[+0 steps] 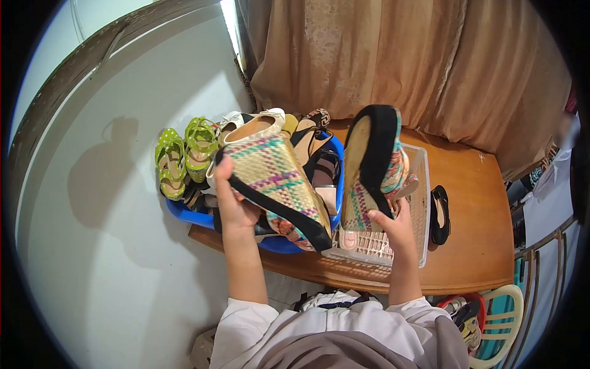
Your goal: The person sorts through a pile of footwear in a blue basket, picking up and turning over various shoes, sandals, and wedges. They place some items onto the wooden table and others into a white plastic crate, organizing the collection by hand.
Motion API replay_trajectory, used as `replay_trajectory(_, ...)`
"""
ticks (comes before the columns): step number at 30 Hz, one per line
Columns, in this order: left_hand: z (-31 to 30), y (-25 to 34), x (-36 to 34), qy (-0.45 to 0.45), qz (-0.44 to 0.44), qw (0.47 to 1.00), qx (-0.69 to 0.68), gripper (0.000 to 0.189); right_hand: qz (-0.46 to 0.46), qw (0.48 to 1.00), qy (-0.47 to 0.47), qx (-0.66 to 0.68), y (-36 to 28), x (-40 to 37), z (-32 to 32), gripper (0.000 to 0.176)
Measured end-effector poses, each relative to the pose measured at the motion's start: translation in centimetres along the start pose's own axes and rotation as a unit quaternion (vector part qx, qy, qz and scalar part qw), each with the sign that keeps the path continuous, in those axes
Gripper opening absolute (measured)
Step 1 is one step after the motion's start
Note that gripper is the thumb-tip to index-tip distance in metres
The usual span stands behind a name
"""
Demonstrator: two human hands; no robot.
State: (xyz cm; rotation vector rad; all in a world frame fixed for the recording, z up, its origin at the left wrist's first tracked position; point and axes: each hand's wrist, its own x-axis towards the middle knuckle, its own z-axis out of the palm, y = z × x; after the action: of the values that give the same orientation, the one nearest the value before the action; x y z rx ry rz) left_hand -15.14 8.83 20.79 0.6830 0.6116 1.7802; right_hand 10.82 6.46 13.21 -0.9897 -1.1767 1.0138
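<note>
Wedge sandal (276,178) gripped near its heel by left hand (238,209) before blue basin (184,212), matching sandal (380,144) likewise by right hand (399,229) beside that basin, each hand partly closed round thick wedge, both tilted apart, presumably so soles and woven sides are exposed.

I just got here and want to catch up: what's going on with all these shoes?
A person holds a woven, multicolored wedge sandal in each hand: one in the left hand, the other in the right hand, both black soles showing. Behind them, a blue basin is heaped with shoes, green dotted sandals at its left side. Beside it, a plastic basket sits on the wooden table, with a black flat shoe to its right.
</note>
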Motion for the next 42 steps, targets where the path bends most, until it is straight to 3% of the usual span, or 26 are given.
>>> replay_trajectory(3,0.6,-2.0,0.2,0.054,-0.026,0.997,0.049,0.04,-0.004,0.997,-0.051,-0.052,-0.1,-0.7,-0.4,0.06)
replay_trajectory(4,-0.5,-2.9,0.7,0.018,-0.023,0.998,0.057,0.05,-0.003,0.995,-0.066,-0.069,0.0,-0.8,-0.4,0.058)
replay_trajectory(6,-1.0,-4.0,1.3,0.005,-0.026,0.997,0.069,0.047,-0.024,0.986,-0.09,-0.139,-0.4,-0.9,-0.2,0.05)
replay_trajectory(11,0.8,-6.7,1.2,0.036,-0.062,0.997,-0.021,0.039,0.074,0.995,-0.058,-0.036,2.6,-1.8,0.1,0.047)
replay_trajectory(13,2.6,-6.1,0.3,0.018,-0.081,0.991,-0.104,0.029,0.084,0.995,-0.049,-0.028,3.3,-1.9,-0.3,0.05)
replay_trajectory(15,1.8,-6.9,0.6,-0.056,-0.086,0.984,-0.145,0.038,0.13,0.991,-0.032,0.028,4.0,-2.2,-0.8,0.05)
replay_trajectory(17,1.3,-7.4,1.0,-0.12,-0.104,0.982,-0.105,0.038,0.167,0.983,-0.011,0.081,4.1,-2.4,-1.3,0.049)
replay_trajectory(19,3.4,-7.9,0.3,-0.101,-0.096,0.99,-0.024,0.031,0.195,0.972,0.009,0.132,3.9,-2.7,-1.4,0.048)
replay_trajectory(21,3.5,-9.1,0.3,-0.163,-0.043,0.981,0.099,0.022,0.184,0.976,0.014,0.116,4.6,-2.8,-1.9,0.053)
replay_trajectory(23,3.7,-9.3,0.3,-0.199,0.072,0.919,0.332,0.026,0.187,0.975,0.022,0.121,4.8,-3.0,-2.3,0.056)
replay_trajectory(26,4.4,-9.1,-0.6,-0.254,0.213,0.777,0.535,0.049,0.209,0.964,0.049,0.154,4.3,-3.2,-2.5,0.056)
replay_trajectory(30,4.5,-8.5,-0.4,-0.398,0.078,0.757,0.512,0.085,0.217,0.958,0.101,0.161,5.1,-3.4,-3.1,0.056)
replay_trajectory(34,3.8,-8.3,-0.1,-0.433,0.081,0.737,0.512,0.096,0.213,0.959,0.101,0.158,4.5,-4.0,-3.5,0.057)
replay_trajectory(36,4.0,-8.6,0.0,-0.417,0.059,0.752,0.506,0.097,0.222,0.955,0.105,0.168,4.3,-4.2,-3.8,0.068)
replay_trajectory(38,3.8,-9.5,0.3,-0.407,0.081,0.774,0.478,0.1,0.162,0.974,0.087,0.135,4.6,-4.3,-4.7,0.065)
replay_trajectory(40,4.3,-10.3,-0.5,-0.34,-0.064,0.885,0.311,0.094,0.11,0.987,0.079,0.09,4.2,-4.4,-5.3,0.062)
replay_trajectory(41,4.6,-10.8,-0.6,-0.308,-0.128,0.919,0.21,0.092,0.089,0.991,0.08,0.061,3.6,-4.5,-5.7,0.061)
replay_trajectory(42,5.1,-11.0,-0.5,-0.291,-0.131,0.929,0.186,0.089,0.069,0.994,0.082,0.032,3.0,-4.7,-6.1,0.06)
